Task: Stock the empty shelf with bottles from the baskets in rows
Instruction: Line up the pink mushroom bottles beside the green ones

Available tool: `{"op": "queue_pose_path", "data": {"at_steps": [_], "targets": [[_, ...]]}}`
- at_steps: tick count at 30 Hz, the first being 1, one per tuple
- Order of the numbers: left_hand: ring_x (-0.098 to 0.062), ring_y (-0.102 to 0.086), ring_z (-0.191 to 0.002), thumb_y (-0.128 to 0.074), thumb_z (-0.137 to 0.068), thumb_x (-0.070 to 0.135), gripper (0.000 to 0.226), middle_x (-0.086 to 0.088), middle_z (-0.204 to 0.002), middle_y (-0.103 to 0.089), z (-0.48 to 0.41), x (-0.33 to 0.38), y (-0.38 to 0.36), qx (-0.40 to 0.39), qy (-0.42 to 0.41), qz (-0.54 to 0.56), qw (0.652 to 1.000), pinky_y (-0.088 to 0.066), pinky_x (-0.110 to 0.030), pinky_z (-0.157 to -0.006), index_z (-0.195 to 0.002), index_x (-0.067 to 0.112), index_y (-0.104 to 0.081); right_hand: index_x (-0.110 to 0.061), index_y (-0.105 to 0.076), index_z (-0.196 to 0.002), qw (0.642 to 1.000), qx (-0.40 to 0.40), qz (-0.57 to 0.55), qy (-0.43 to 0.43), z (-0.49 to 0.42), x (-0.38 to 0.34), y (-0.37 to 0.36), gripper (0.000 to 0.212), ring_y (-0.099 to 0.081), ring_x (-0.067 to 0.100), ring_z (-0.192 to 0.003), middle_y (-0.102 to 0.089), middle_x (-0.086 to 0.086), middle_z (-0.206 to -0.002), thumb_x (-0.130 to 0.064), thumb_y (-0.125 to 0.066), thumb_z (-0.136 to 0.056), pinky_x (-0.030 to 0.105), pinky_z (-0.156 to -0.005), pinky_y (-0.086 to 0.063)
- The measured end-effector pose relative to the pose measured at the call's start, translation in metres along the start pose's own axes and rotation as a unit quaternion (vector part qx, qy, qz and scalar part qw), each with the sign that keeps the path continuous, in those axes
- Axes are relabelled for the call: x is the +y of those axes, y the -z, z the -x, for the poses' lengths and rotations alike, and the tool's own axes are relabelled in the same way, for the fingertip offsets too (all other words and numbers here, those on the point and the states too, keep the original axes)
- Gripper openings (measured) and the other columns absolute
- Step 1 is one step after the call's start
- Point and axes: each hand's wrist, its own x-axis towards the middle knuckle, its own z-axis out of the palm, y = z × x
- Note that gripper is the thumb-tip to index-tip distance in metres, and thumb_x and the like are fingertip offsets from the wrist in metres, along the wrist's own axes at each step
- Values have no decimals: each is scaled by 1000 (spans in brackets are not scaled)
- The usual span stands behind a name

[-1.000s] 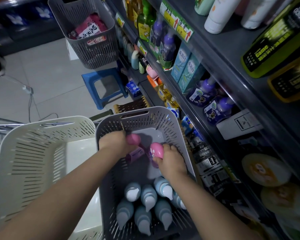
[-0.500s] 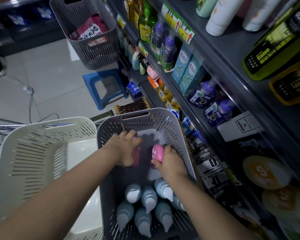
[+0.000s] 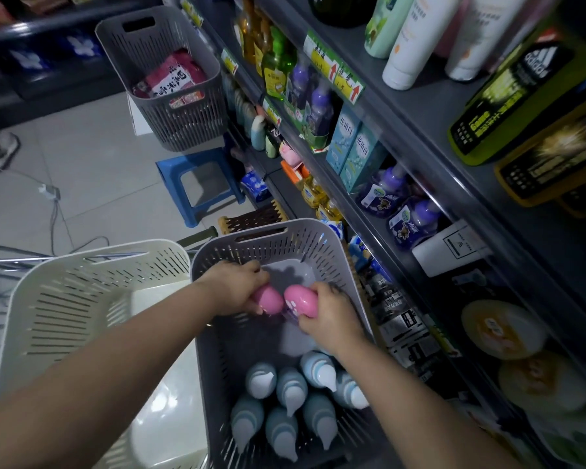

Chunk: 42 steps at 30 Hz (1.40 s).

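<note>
Both hands are inside the grey basket [image 3: 318, 242] in front of me. My left hand [image 3: 234, 289] grips a pink-capped bottle [image 3: 268, 298]. My right hand [image 3: 329, 316] grips a second pink-capped bottle [image 3: 301, 301] with a paw print on its cap. The two pink caps sit side by side, almost touching, above the basket floor. Several pale blue bottles [image 3: 286, 397] lie in the near end of the same basket. The shelving [image 3: 420, 106] runs along the right, its tiers filled with bottles and boxes.
A white basket [image 3: 65, 299] stands to the left of the grey one. Another grey basket [image 3: 170, 82] with pink packets sits on a blue stool [image 3: 197, 177] farther down the aisle. A cable lies on the tiled floor at the left.
My left hand reached down over a pink-capped bottle and now grips it, lifted beside the one in my right hand. My right hand has kept its hold on its bottle.
</note>
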Motion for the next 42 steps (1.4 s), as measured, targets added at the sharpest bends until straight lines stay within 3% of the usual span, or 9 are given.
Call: {"op": "queue_pose_path", "data": {"at_steps": [4, 13, 17, 21, 24, 28, 33, 36, 42], "targets": [[-20, -58, -105, -66, -79, 61, 61, 6, -118, -50, 15, -9, 23, 24, -21, 69, 997, -45, -31, -83, -130, 33, -48, -16, -54, -126, 997, -6, -75, 28, 7, -4, 35, 61, -60, 24, -103, -61, 6, -118, -24, -79, -71, 29, -84, -46], [-13, -59, -92, -76, -73, 54, 50, 9, -102, -60, 60, -6, 108, 104, -52, 181, 977, -52, -33, -82, -113, 28, -60, -34, -64, -111, 963, -3, -257, 77, 58, -6, 158, 52, -68, 3, -92, -67, -10, -104, -12, -87, -70, 23, -77, -58], [-12, -61, -78, -78, -72, 54, 42, 9, -88, -65, 79, 15, 156, 160, -77, 179, 968, -49, -27, -69, -101, 27, -64, -30, -67, -111, 956, 34, -270, 108, 79, -18, 198, 51, -70, 12, -95, -71, -7, -105, -10, -88, -69, 29, -78, -60], [-10, -64, -75, -79, -71, 55, 39, 8, -82, -68, 90, 41, 206, 179, -108, 206, 956, -49, -23, -65, -96, 27, -66, -30, -67, -111, 953, 92, -254, 136, 106, -26, 236, 50, -69, 2, -91, -70, -13, -103, -16, -88, -68, 19, -75, -56], [-11, -66, -70, -73, -63, 64, 47, 6, -77, -70, 96, 67, 234, 181, -137, 232, 946, -53, -28, -64, -91, 26, -68, -35, -66, -107, 944, 138, -265, 141, 134, -16, 262, 47, -69, 3, -92, -71, -13, -102, -15, -87, -69, 20, -76, -56], [-8, -65, -63, -78, -78, 45, 31, 3, -73, -70, 102, 104, 269, 199, -175, 244, 933, -52, -25, -57, -90, 18, -69, -34, -67, -107, 936, 189, -258, 149, 176, -2, 293, 45, -70, 11, -96, -72, -9, -104, -14, -86, -71, 28, -82, -58], [-9, -64, -63, -78, -71, 54, 48, -4, -76, -71, 121, 170, 308, 208, -245, 247, 914, -52, -22, -59, -94, 12, -72, -39, -66, -103, 918, 257, -259, 152, 239, 20, 325, 43, -68, 5, -93, -72, -16, -99, -21, -86, -69, 18, -77, -54], [-5, -56, -54, -77, -67, 57, 51, 5, -60, -64, 127, 218, 322, 222, -288, 234, 902, -46, -20, -54, -88, 11, -72, -39, -67, -100, 906, 304, -257, 145, 283, 42, 341, 39, -67, 1, -89, -72, -19, -95, -24, -84, -68, 17, -78, -53], [-6, -51, -54, -67, -63, 65, 60, 3, -61, -59, 135, 348, 322, 216, -367, 203, 882, -40, -17, -51, -80, 8, -68, -37, -64, -98, 886, 380, -244, 105, 395, 117, 355, 43, -64, -6, -80, -71, -21, -85, -3, -79, -77, 13, -78, -51]]}}
